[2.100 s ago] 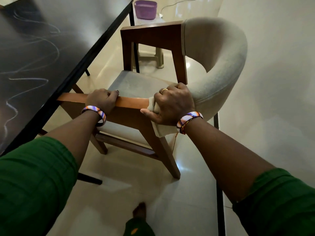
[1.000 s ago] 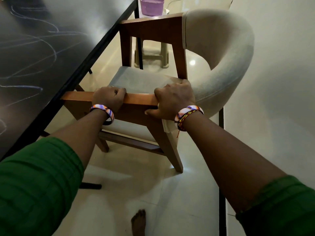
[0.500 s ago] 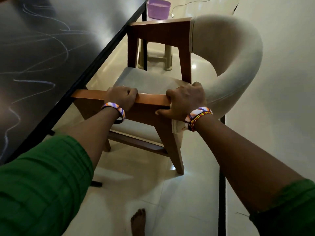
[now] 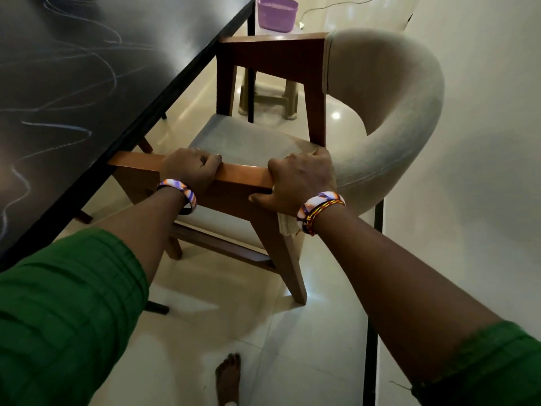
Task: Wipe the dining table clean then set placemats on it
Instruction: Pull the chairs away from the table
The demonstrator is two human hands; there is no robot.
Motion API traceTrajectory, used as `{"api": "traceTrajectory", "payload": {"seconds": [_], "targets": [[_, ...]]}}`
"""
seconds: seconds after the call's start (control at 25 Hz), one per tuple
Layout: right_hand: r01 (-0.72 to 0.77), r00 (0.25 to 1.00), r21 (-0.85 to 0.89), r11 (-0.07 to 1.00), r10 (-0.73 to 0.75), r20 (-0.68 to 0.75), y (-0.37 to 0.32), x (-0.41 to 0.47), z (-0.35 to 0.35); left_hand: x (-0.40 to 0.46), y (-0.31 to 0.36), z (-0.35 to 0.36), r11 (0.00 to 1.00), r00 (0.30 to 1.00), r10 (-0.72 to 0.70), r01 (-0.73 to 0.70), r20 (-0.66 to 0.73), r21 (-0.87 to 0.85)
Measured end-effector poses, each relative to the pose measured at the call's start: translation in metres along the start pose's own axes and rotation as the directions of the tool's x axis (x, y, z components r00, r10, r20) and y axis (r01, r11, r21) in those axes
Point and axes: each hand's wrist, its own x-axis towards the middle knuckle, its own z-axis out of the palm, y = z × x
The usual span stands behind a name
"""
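The dark dining table (image 4: 87, 83) fills the upper left, its glossy top streaked with pale smear lines. A wooden chair (image 4: 243, 174) with a beige curved back stands beside the table's edge, one armrest tucked under it. My left hand (image 4: 190, 169) grips the near wooden armrest. My right hand (image 4: 301, 180) grips the same armrest at its back end, with a cream cloth (image 4: 285, 227) bunched under the palm and hanging below the wrist. No placemats are in view.
A purple tub (image 4: 276, 13) sits on a beige plastic stool (image 4: 270, 95) beyond the chair. Pale glossy floor tiles (image 4: 292, 347) lie below, with my bare foot (image 4: 228, 376) near the bottom. A light wall (image 4: 483, 142) runs along the right.
The chair has slid in toward the table, its near armrest now partly under the edge. Both hands stay on the armrest; the right hand closed over the cloth.
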Motion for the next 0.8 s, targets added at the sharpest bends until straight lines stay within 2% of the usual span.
{"api": "traceTrajectory", "payload": {"seconds": [0.2, 0.44, 0.64, 0.8], "targets": [[-0.018, 1.0, -0.001, 1.0, 0.018, 0.002, -0.001, -0.001, 0.0, -0.002, 0.003, -0.003, 1.0, 1.0, -0.012, 0.012, 0.017, 0.012], [-0.02, 1.0, -0.011, 1.0, 0.02, 0.016, -0.003, -0.001, -0.003, 0.0, 0.012, -0.013, 0.998, 0.987, -0.056, 0.051, 0.154, 0.033], [0.025, 0.999, -0.057, 0.998, -0.024, 0.024, 0.003, 0.004, -0.004, 0.0, 0.009, -0.009, 0.999, 0.997, 0.013, -0.015, 0.07, 0.028], [0.022, 0.999, -0.09, 0.996, -0.02, 0.028, 0.011, 0.013, -0.006, 0.01, 0.012, -0.007, 0.999, 0.996, 0.045, -0.045, 0.071, -0.008]]}}
